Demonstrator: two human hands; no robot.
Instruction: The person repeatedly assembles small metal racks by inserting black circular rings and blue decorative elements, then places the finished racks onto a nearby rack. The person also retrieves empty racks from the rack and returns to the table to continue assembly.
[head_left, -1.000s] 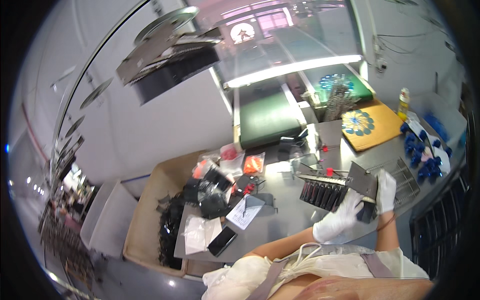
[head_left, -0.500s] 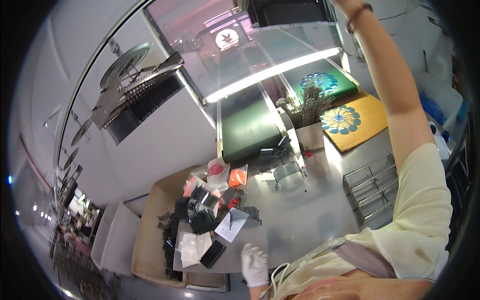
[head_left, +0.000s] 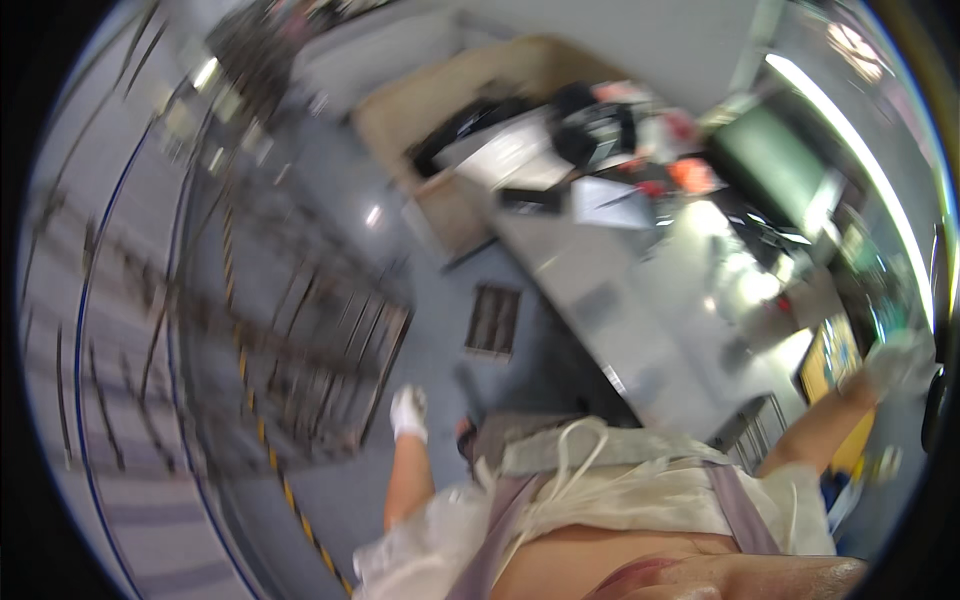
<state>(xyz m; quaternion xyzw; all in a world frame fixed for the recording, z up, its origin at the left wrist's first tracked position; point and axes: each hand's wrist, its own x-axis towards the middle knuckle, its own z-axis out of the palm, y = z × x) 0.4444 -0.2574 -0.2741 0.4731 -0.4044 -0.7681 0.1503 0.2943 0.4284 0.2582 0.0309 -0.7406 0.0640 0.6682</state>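
Observation:
My left hand (head_left: 409,412), in a white glove, hangs over the grey floor beside a metal rack (head_left: 330,360). Its fingers are loosely apart and nothing shows in them. On the other side my right hand (head_left: 900,365) is stretched out past the steel table's right end, near a yellow board (head_left: 838,345). Motion smears its fingers, so whether it holds anything is unclear. Between the two hands stands the steel table (head_left: 620,310). A white sheet of paper (head_left: 612,205) and a flat black phone-like slab (head_left: 532,201) lie at its far end.
A large tan bin (head_left: 385,120) holds black parts beside the table. Orange bags (head_left: 692,175) lie near a green conveyor belt (head_left: 770,160). A dark grate (head_left: 493,320) lies on the floor. Yellow-black tape (head_left: 262,430) runs along the left. A wire rack (head_left: 750,430) sits on the table's near end.
The view has swung left toward the floor and racks and is blurred. My right arm has come down from its raised reach. My left hand has moved off the table's edge.

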